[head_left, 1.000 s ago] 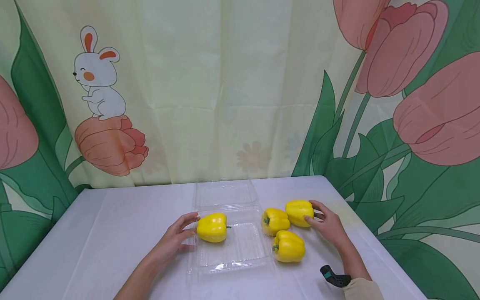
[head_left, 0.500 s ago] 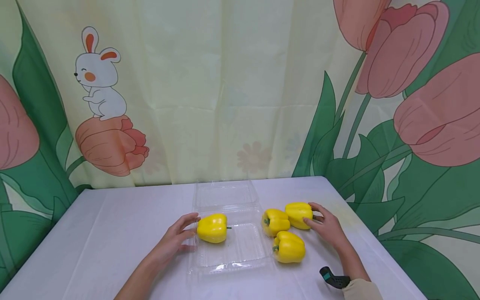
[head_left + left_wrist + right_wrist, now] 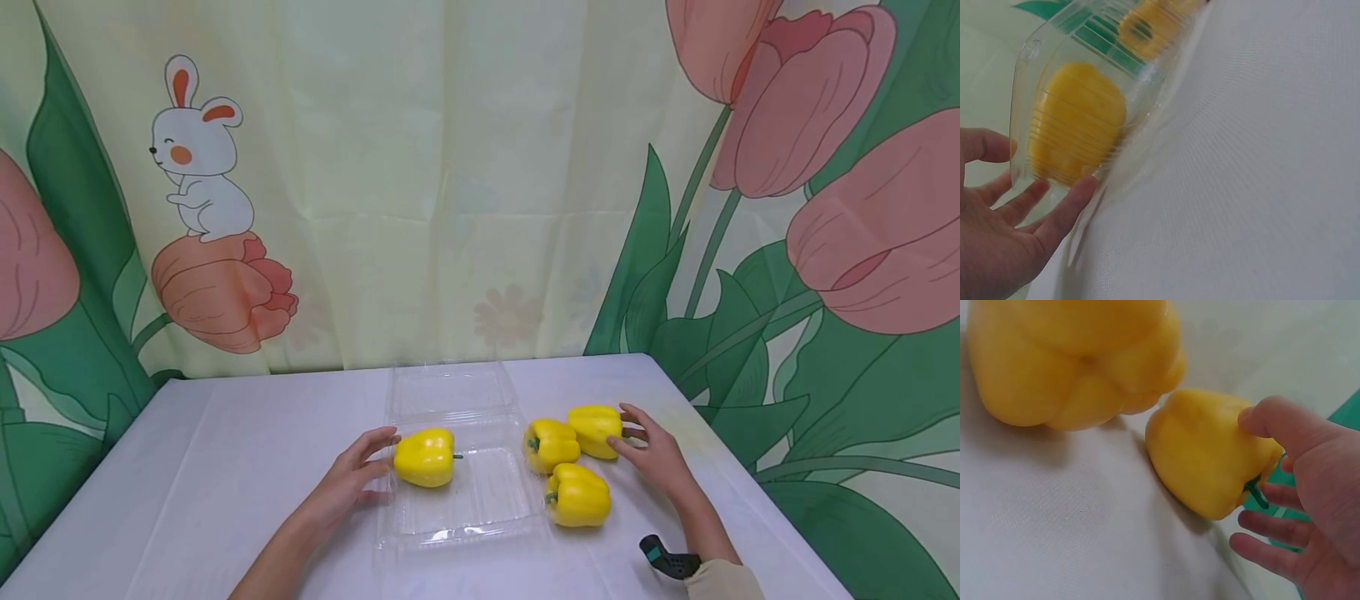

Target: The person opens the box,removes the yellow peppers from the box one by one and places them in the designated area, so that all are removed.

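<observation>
In the head view my left hand (image 3: 348,475) rests at the left side of a clear plastic clamshell box (image 3: 480,500), fingers spread and fingertips touching its wall. A yellow bell pepper (image 3: 424,457) lies on its side in the box near that hand, stem to the right. My right hand (image 3: 651,450) is at the right end of another yellow bell pepper (image 3: 595,431). In the right wrist view, the thumb (image 3: 1272,419) touches this pepper and the other fingers are spread behind its green stem (image 3: 1257,492), apart from it.
Two more yellow bell peppers (image 3: 551,445) (image 3: 578,495) lie just right of the box. The box's lid (image 3: 450,390) is laid open toward the back. A white cloth covers the table (image 3: 225,467); a printed curtain (image 3: 375,208) hangs behind. A black band (image 3: 670,560) sits at the right wrist.
My right hand has shifted the far right pepper slightly left and nearer, toward the pepper beside it. My left hand and the box have stayed in place.
</observation>
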`<state>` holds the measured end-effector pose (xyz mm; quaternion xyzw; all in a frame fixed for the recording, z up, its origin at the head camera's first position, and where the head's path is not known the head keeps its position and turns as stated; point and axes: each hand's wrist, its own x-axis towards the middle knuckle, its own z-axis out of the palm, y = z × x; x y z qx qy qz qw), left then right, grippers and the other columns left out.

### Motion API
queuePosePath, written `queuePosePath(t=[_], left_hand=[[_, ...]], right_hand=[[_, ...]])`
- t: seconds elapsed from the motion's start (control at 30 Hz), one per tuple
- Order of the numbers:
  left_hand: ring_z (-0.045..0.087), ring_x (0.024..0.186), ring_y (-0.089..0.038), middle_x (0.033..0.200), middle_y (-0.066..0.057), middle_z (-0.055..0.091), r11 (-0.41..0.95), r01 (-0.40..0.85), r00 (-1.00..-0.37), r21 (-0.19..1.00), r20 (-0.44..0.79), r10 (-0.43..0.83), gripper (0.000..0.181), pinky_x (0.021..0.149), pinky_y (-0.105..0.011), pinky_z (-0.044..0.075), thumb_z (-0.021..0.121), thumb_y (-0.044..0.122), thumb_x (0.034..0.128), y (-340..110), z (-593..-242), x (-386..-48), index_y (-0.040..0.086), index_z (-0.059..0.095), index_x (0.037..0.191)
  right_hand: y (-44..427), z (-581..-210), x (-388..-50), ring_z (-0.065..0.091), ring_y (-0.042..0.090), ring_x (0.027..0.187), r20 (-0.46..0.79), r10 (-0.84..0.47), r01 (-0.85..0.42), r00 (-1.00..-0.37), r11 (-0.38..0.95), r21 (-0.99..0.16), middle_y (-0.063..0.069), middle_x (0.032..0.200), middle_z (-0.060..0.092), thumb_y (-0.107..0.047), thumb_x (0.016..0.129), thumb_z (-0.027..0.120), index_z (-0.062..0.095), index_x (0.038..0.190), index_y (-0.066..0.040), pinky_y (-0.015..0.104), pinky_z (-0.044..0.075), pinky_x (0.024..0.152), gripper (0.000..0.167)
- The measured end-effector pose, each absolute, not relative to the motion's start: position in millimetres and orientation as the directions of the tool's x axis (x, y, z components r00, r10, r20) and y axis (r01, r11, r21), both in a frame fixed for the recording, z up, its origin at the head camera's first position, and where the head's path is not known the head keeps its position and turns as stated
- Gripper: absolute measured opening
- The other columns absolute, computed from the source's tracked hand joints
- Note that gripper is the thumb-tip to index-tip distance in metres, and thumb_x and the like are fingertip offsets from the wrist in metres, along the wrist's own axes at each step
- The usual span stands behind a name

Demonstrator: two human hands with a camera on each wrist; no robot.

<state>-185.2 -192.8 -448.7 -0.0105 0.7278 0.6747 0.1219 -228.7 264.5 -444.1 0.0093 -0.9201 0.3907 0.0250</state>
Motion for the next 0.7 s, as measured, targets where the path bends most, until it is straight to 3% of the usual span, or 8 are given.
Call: queuePosePath(t=[0.7], left_hand=[[0.049,0.123,-0.032,0.150,-0.007,0.041,0.090,-0.189,-0.969,0.978,-0.201,0.143,0.052,0.084,-0.041,0.058,0.052,0.012,0.0940,-192.0,-446.8,-185.3,0.020,0.041,0.144]], right_hand=[[265.2,-433.2,-223.7,0.048,0.042,0.128,0.150,0.004,-0.104,-0.989,0.699,-0.707,0.021,0.145,0.044,-0.035,0.092,0.063,0.034,0.148,-0.011,0.048,0.052,0.095,0.067]])
